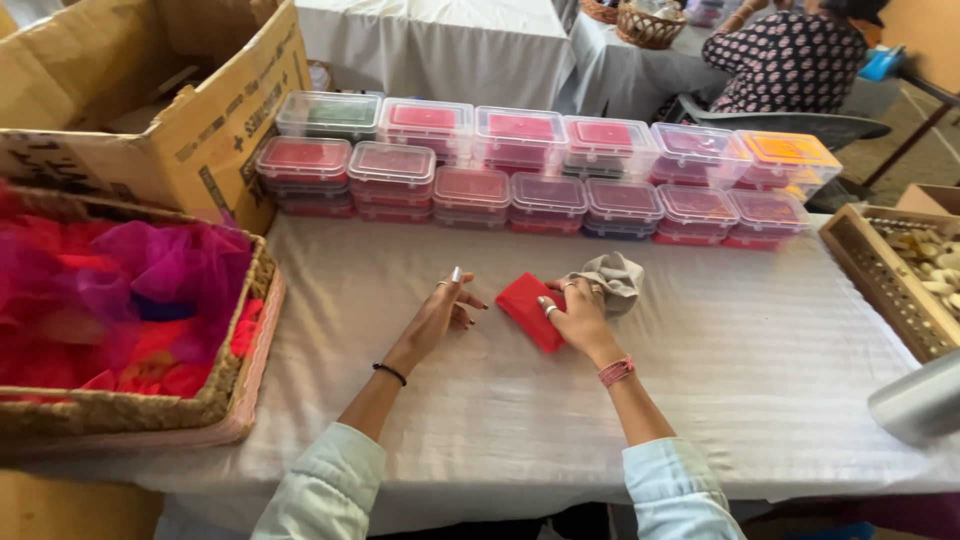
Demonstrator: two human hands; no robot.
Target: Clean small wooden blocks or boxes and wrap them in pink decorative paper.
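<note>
I see the right hand [578, 318] pinching a flat red rectangular pouch [531, 311] on the white tablecloth [700, 380]. The left hand [440, 312] hovers beside it, empty, fingers loosely spread. Step in hand reads as wrapping; next needs both hands.

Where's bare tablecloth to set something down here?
Free: front strip between left hand and woven basket; wide patch right of right hand, up to wooden tray. Crowded: back edge, lined with plastic boxes.

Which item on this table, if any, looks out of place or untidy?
Only the grey cloth, lying crumpled beside the right hand that rests on the red block. The lidded boxes stand in neat rows.
</note>
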